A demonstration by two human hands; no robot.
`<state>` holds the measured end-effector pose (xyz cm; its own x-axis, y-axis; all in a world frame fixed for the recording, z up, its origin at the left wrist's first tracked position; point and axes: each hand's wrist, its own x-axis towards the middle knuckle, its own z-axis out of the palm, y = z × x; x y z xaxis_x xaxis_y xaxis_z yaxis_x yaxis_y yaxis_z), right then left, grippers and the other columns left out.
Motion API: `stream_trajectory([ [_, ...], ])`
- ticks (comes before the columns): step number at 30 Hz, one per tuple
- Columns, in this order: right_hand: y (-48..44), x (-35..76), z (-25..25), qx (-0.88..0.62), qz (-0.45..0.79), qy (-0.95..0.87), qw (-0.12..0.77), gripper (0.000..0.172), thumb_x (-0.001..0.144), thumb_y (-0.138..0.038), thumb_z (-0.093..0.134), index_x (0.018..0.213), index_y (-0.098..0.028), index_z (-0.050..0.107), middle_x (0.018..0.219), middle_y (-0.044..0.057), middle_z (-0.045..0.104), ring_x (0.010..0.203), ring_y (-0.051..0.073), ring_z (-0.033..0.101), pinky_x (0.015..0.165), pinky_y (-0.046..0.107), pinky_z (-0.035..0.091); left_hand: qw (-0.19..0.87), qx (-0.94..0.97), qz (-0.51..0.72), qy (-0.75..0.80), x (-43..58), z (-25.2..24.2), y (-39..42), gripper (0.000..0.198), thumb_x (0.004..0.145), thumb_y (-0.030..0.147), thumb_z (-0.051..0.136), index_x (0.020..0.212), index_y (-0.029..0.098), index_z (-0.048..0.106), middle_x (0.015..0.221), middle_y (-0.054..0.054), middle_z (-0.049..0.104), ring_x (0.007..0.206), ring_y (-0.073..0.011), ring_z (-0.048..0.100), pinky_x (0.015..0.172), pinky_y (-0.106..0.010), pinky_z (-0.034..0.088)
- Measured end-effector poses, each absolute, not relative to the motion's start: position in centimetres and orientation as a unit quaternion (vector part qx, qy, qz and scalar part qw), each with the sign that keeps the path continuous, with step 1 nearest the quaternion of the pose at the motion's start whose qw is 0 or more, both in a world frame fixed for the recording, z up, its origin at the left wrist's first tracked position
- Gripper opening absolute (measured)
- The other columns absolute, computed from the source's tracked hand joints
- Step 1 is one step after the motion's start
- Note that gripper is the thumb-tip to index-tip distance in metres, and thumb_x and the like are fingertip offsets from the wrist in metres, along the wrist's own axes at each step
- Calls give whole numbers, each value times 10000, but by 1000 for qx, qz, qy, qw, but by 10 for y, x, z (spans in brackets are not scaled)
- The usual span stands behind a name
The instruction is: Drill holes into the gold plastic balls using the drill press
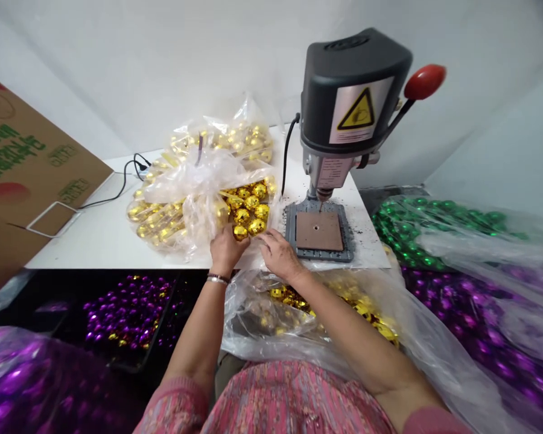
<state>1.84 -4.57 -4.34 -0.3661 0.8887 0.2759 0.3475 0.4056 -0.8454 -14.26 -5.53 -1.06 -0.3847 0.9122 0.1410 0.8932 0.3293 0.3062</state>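
A clear plastic bag (194,175) full of shiny gold balls (248,208) lies on the white table (104,235). My left hand (226,248) is at the bag's open mouth, fingers curled around one gold ball (240,232). My right hand (278,253) rests just right of it on the table edge, fingers bent and close together, with nothing visible in them. A small bench drill press (348,102) stands to the right, its brown drilling pad (319,231) right beside my right hand. A second clear bag (344,301) with gold balls lies on my lap.
A cardboard box (27,175) leans at the left. A black cable (127,175) and a wire frame (49,217) lie on the table. Bags of purple balls (127,313) sit below left and at the right (479,313); green balls (411,229) lie right of the drill.
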Motion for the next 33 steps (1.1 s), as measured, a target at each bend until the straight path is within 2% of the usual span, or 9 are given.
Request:
stream_trajectory([
  [3,-47,25,-34,-408,392,-719,404,395,937,-259,454,1273,-192,651,1313,132,640,1218,194,606,1153,399,481,63,585,343,732,-140,-17,-78,525,778,326,736,1250,171,565,1102,-106,705,1021,-257,694,922,-397,551],
  [7,-54,38,-9,-384,469,-693,390,599,879,-441,617,1430,-225,528,1338,123,633,1006,161,652,988,358,547,152,626,482,594,-129,-22,-106,571,783,313,741,1280,204,483,1235,-111,636,1011,-197,696,853,-339,580],
  [10,-61,51,4,-375,520,-670,375,646,697,-420,802,1291,-240,622,1206,62,691,1018,162,641,986,336,524,210,646,482,553,-115,-24,-110,578,754,257,761,1274,216,512,1216,-91,634,1033,-189,685,899,-344,581],
  [13,-69,62,5,-402,571,-605,383,560,799,-531,674,1248,-204,596,1030,42,704,832,117,630,808,276,542,281,614,516,527,-95,-29,-106,608,759,302,773,1305,231,516,1181,-79,654,1014,-192,684,894,-347,592],
  [17,-75,72,-3,-440,631,-499,399,664,876,-726,425,1218,-170,548,860,24,667,595,74,532,529,205,442,326,563,507,566,-67,-37,-99,690,741,380,799,1356,238,520,1183,-81,672,954,-197,683,838,-345,598],
  [21,-71,86,-7,-459,665,-436,397,714,871,-784,359,1038,-145,631,754,37,649,573,80,555,473,186,364,349,546,480,591,-48,-32,-85,697,724,425,792,1341,202,558,1178,-91,686,1001,-217,674,863,-343,577],
  [24,-67,112,-5,-476,667,-413,397,648,847,-734,496,1113,-162,641,789,45,694,571,88,590,469,188,341,402,542,472,567,-37,-18,-64,591,771,467,727,1268,170,607,1134,-97,706,981,-202,673,856,-320,563],
  [28,-70,160,-3,-498,649,-392,421,541,754,-586,703,1107,-179,661,839,27,715,593,63,567,518,190,370,456,546,430,556,-26,-2,-31,455,802,485,693,1128,168,672,1001,-56,720,821,-143,640,716,-253,530],
  [33,-83,208,-5,-529,622,-347,463,546,687,-621,720,976,-162,662,766,0,669,583,51,517,534,200,351,473,534,396,579,-22,-2,-6,409,762,440,733,1044,147,691,805,-5,665,599,-83,520,572,-218,448],
])
